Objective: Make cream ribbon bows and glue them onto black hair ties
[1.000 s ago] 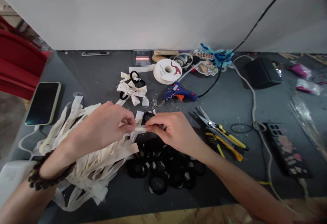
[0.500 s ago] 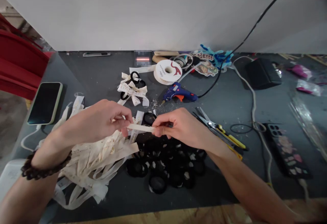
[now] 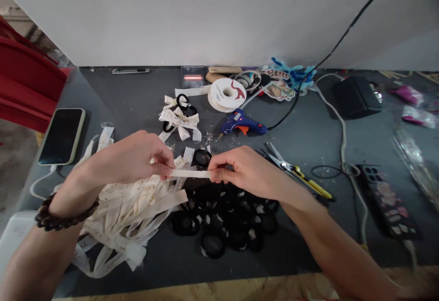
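A short strip of cream ribbon is stretched level between my two hands. My left hand pinches its left end, and my right hand pinches the right end between thumb and fingers. Under my left hand lies a heap of cream ribbon pieces, some with gold print. Just below my right hand is a pile of black hair ties, several with white bits on them. Beyond my hands, finished-looking ribbon bows with black hair ties sit in a small cluster.
Behind are a ribbon spool and a blue glue gun, its black cord rising right. Scissors and a yellow cutter lie beside my right forearm. Phones stand at left and right; a white cable crosses the table.
My hands have drawn slightly farther apart, so more of the ribbon strip shows and it lies straighter and more level. Both hands still grip it.
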A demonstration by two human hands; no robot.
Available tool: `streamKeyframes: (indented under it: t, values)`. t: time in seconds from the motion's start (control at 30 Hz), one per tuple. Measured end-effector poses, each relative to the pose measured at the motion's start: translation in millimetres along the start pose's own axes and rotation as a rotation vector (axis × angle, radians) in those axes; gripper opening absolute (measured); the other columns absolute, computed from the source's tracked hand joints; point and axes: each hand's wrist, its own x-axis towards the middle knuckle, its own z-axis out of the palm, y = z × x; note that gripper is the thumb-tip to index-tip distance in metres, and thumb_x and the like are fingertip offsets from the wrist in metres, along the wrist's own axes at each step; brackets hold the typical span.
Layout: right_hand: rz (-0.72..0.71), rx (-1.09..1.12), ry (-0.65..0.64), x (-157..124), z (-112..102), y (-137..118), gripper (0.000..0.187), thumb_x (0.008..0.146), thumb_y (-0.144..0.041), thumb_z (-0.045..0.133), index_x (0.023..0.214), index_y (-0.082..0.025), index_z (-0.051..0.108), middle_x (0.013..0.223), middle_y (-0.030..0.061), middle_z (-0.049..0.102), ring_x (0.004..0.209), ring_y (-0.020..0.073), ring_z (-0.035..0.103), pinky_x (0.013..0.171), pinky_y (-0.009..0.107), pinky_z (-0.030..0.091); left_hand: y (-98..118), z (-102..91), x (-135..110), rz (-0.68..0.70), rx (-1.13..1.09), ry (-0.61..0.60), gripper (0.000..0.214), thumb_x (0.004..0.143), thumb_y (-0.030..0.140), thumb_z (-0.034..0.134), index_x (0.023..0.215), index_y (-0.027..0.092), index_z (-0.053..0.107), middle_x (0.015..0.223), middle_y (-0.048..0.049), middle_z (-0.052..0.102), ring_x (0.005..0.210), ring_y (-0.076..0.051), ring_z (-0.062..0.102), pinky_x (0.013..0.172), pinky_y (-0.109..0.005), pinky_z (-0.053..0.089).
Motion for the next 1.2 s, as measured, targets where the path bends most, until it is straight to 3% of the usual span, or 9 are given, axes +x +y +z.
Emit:
streamKeyframes:
  t: [0.13,0.37,0.53,0.7,0.87,0.93,1.0,1.1,1.2]
  values:
    - [0.023,0.017,-0.035,1.6,-5.3,5.0,0.014,0.091,-0.029,0.069,0.082,-0.022,0.078,0.074,-0.0035,0.076,0.068,0.0128,0.067,0.065,0.024,0.043,0.1,-1.1,-1.2,-0.017,0.042,0.006,0.02,0.087,0.017,0.063,0.078,0.025,0.079,0.079,0.0076,0.079,0.071,-0.011,0.069,0.068,-0.022,0.042]
    - [0.004,-0.087,-0.023,-0.3,-10.3,6.6,0.011,0.088,-0.033,0.076,0.084,-0.025,0.082,0.08,-0.0033,0.079,0.073,0.0139,0.068,0.068,0.025,0.042,-1.8,1.6,-2.9,0.007,0.011,-0.132,0.025,0.086,0.011,0.054,0.074,0.023,0.072,0.073,0.0074,0.076,0.065,-0.01,0.067,0.062,-0.023,0.041]
    - [0.031,-0.138,0.019,-1.4,-11.6,6.9,0.011,0.088,-0.032,0.075,0.083,-0.025,0.082,0.075,-0.0031,0.077,0.069,0.0138,0.065,0.065,0.026,0.041,-1.9,4.8,-1.8,-0.021,0.022,-0.108,0.024,0.085,0.011,0.052,0.077,0.024,0.071,0.07,0.0072,0.076,0.065,-0.011,0.067,0.06,-0.023,0.041]
    - [0.067,-0.142,-0.029,0.3,-11.9,6.2,0.009,0.088,-0.03,0.075,0.085,-0.024,0.081,0.076,-0.0032,0.077,0.071,0.014,0.066,0.067,0.025,0.041,3.8,3.5,-2.0,-0.06,0.047,-0.12,0.027,0.081,0.009,0.052,0.07,0.022,0.072,0.07,0.0058,0.076,0.063,-0.011,0.066,0.059,-0.024,0.04]
    - [0.073,-0.19,-0.007,4.6,-4.1,6.0,0.009,0.087,-0.029,0.076,0.084,-0.025,0.083,0.076,-0.0028,0.078,0.071,0.0145,0.067,0.068,0.026,0.04,7.2,1.9,-12.8,-0.096,0.074,-0.113,0.025,0.085,0.017,0.062,0.066,0.023,0.076,0.065,0.0043,0.074,0.057,-0.011,0.063,0.056,-0.024,0.038]
    - [0.053,-0.185,0.002,7.1,-0.3,7.3,0.009,0.087,-0.027,0.074,0.085,-0.025,0.083,0.079,-0.0016,0.08,0.073,0.0158,0.069,0.068,0.027,0.041,7.1,2.1,-17.0,0.001,0.053,-0.088,0.019,0.087,0.02,0.068,0.072,0.025,0.079,0.073,0.004,0.077,0.064,-0.012,0.066,0.061,-0.022,0.042]
    - [0.04,-0.169,0.018,9.5,2.7,7.6,0.01,0.086,-0.024,0.073,0.086,-0.025,0.083,0.082,-0.0003,0.081,0.077,0.0173,0.071,0.071,0.027,0.042,8.0,1.8,-19.0,0.161,0.0,-0.071,0.016,0.086,0.018,0.072,0.075,0.027,0.08,0.098,0.0025,0.081,0.08,-0.013,0.071,0.07,-0.021,0.046]
    - [-0.001,-0.121,0.055,11.0,5.4,4.2,0.013,0.087,-0.019,0.07,0.086,-0.024,0.082,0.084,0.0003,0.081,0.08,0.0182,0.072,0.075,0.028,0.044,13.8,-0.4,-17.4,0.339,-0.109,-0.08,0.024,0.085,0.009,0.072,0.072,0.028,0.08,0.139,0.0027,0.069,0.106,-0.017,0.071,0.078,-0.02,0.052]
    - [-0.032,-0.052,0.055,9.5,6.5,-0.8,0.018,0.086,-0.014,0.067,0.085,-0.024,0.082,0.084,-0.0009,0.081,0.078,0.0163,0.072,0.073,0.025,0.045,21.9,-2.8,-12.1,0.487,-0.263,-0.182,0.028,0.084,0.003,0.071,0.068,0.025,0.076,0.137,-0.0001,0.072,0.127,-0.023,0.066,0.099,-0.027,0.054]
